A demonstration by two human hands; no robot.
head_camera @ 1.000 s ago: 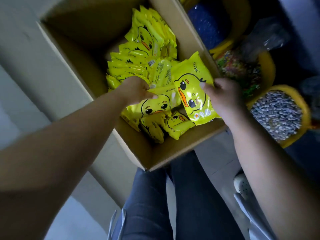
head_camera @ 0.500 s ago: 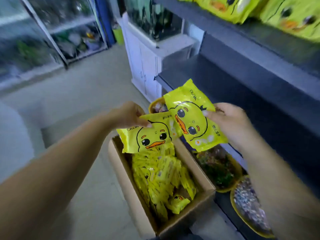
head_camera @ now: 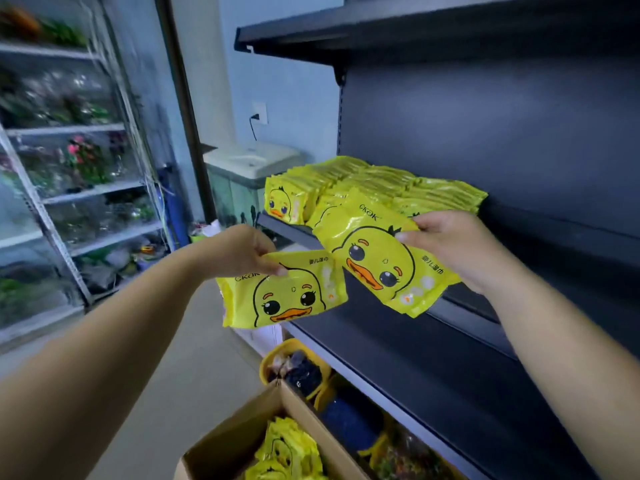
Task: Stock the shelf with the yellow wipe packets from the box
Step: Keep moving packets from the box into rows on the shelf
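Head view only. Progress: partway. Rows of yellow duck-print plastic wipe packets (head_camera: 374, 188) already stand at the left end of the dark metal shelf (head_camera: 540, 237); its right stretch is bare. Left hand (head_camera: 239, 251) pinches one yellow duck packet (head_camera: 287, 292) by its top edge; right hand (head_camera: 450, 244) grips a second duck packet (head_camera: 384, 261), held just before the shelf's front edge. Brown cardboard box (head_camera: 221, 448) below holds more packets. Yellow tubs (head_camera: 294, 368) sit under the lower shelf. Path looks unobstructed.
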